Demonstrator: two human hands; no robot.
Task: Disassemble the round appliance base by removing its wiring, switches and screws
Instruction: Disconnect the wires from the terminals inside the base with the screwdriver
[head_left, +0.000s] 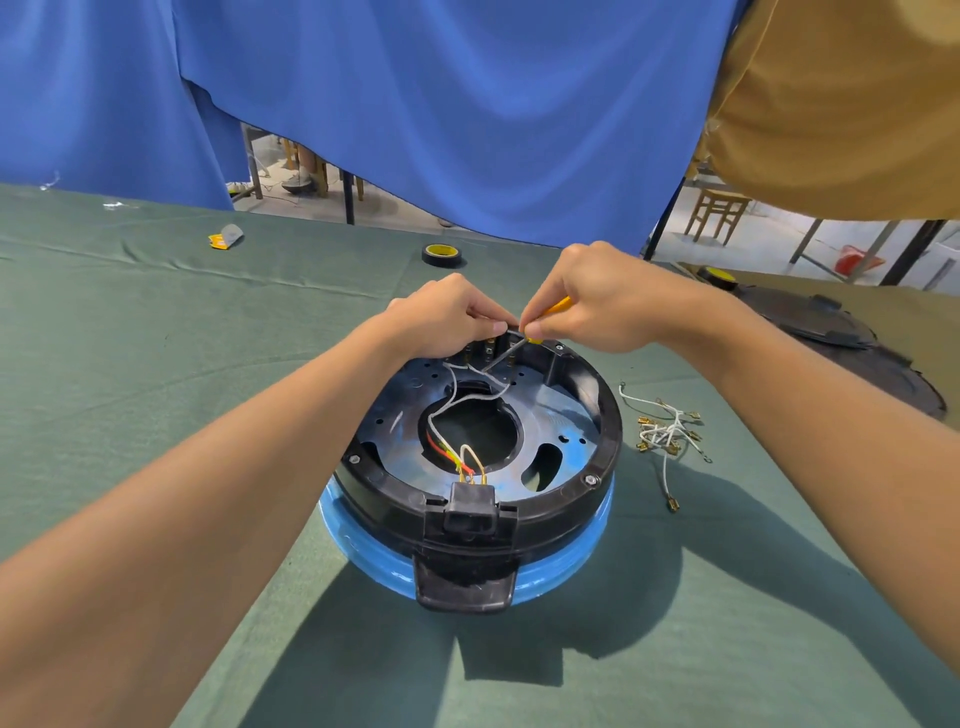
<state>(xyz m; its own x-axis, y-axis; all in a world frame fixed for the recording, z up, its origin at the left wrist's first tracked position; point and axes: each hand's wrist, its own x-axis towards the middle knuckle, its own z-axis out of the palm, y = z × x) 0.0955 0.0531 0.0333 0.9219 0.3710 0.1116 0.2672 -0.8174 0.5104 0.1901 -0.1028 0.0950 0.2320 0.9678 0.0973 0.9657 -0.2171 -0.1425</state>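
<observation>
- While our right hand (597, 306) has its grip closed round the yellow-handled screwdriver (553, 307), tip down among the switch terminals (488, 349) at 12 o'clock inside the round base (608, 421), our left hand (452, 317) has its grip pinched, thumb to forefinger, on what looks like the end of the white wire (470, 398), just beside the shaft.
- Base sits on the green bench (156, 312), dead ahead of us.
- Risk: the tip slips off a tab into the left fingertips; they're almost touching it.
- Risk: levering too hard bends a tab or cracks the switch body.
- Risk: pulling on the wire, not the connector, tears it out of its crimp.
- Risk: neither hand braces the base, so a hard pry could skid it.
- Only container is the base shell. Inside, the white wire loops from 12 o'clock to the centre hole, and red and yellow-green leads (447, 452) run to the socket block (470, 512) at 6 o'clock.
- Rim screws at 8 (355, 458) and 4 o'clock (589, 480) are in.
- Loose leads (667, 431) lie at 3 o'clock, in no tray.
</observation>
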